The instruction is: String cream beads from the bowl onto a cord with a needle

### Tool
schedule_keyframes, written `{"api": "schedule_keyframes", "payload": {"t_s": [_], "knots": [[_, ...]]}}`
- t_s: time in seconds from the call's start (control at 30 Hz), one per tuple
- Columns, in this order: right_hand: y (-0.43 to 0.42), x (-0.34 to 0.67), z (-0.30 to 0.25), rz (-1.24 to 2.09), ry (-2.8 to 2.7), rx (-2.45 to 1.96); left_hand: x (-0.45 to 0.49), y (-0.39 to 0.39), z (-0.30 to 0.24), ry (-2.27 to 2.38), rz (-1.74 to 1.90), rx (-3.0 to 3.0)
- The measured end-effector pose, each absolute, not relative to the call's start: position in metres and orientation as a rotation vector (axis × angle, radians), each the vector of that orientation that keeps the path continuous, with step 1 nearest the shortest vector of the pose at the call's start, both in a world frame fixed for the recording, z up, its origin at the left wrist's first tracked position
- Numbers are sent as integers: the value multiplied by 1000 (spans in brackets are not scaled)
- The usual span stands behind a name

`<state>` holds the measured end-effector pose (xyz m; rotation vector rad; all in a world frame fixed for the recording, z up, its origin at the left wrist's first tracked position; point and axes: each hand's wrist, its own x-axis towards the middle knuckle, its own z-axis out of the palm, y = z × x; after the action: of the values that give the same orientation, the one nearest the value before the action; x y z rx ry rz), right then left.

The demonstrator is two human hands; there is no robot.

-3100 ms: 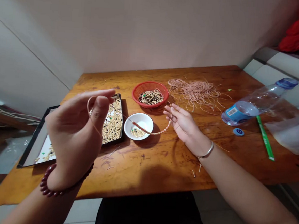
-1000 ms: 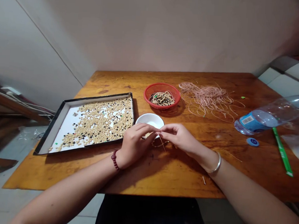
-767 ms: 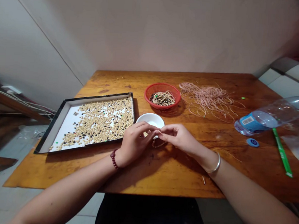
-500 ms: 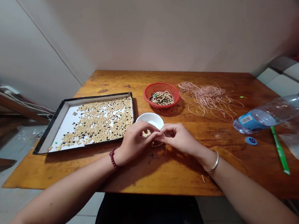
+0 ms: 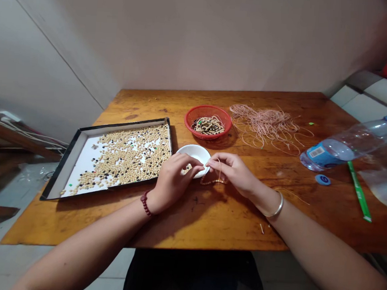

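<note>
The left hand [image 5: 173, 179] and the right hand [image 5: 233, 172] are meeting fingertip to fingertip just below the centre of the frame. Both are pinching the thin cord of a bead strand [image 5: 213, 181], which is drooping in a short loop onto the wood under the right hand. The pinch is sitting right at the near rim of a white bowl [image 5: 195, 150] that is holding a few loose beads.

The grip on such a fine cord looks slight. If either pinch is loosening while an end is free, the beads could slide off and scatter over the table. Because the knuckles are crowding the bowl's rim, a nudge could tip it and spill its beads. A sharp pull could also snap or fray the cord.

Everything is resting on a worn orange-brown wooden table [image 5: 208, 221].
- Left of centre, a black-edged tray [image 5: 59, 173] is lying covered with pale and dark beads.
- Above the bowl, a red basket [image 5: 189, 122] is holding more beaded strands.
- To the basket's right, a tangle of pink cord [image 5: 264, 122] is spreading out.
- At the right edge, a plastic bottle [image 5: 342, 146] is lying on its side, with its blue cap [image 5: 322, 179] and a green stick [image 5: 359, 190] nearby.

A plain beige wall [image 5: 187, 38] is filling the upper frame, and pale floor is showing along the bottom.
</note>
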<state>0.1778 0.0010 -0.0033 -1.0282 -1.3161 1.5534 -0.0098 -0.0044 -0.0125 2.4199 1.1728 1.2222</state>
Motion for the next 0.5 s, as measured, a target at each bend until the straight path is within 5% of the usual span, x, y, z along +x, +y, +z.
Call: {"api": "schedule_keyframes", "payload": {"t_s": [0.33, 0.5], "knots": [[6, 182, -7, 1610, -1106, -999, -15, -8, -6, 1162, 816, 3054], [6, 183, -8, 1626, -1043, -1029, -11, -9, -9, 1266, 933, 2998]]}}
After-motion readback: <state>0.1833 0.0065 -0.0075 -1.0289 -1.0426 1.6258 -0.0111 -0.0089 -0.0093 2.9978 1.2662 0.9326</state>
